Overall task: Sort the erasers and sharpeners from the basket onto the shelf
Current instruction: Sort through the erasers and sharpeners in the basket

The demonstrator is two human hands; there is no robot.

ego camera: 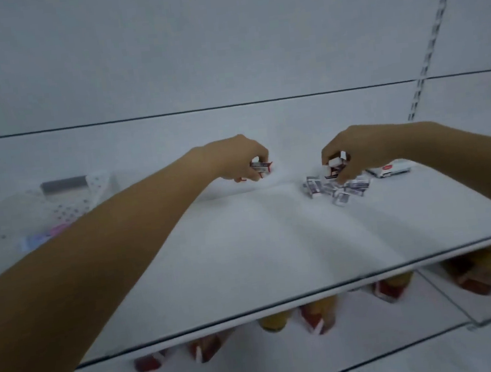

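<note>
White shelf (247, 262) fills most of the head view, and both bare arms reach across it toward the back wall. The left hand (235, 162) hangs just over the shelf near the middle, fingers curled round a couple of small wrapped erasers (262, 167) with red-and-white sleeves. Can't count them, it's blurry. The right hand (353, 152) is off to the right, fingers pinching a small white eraser (335, 165) right above a loose pile of erasers (339, 189) scattered on the shelf. Its lowest fingertips look like they touch the pile, but that's hard to say for sure. Just behind and right of the pile sits a flat white pack (389, 169) with a red mark on it. The basket (57, 207) is way over at the left end of the same shelf, white with punched holes and well apart from both hands. Something pink and purple (48, 234) shows inside it. Under the front edge there's a lower shelf (376, 324) with a row of red and yellow items (314, 315), too smeared to name. A slotted metal rail (435, 32) runs up the wall at top right.
</note>
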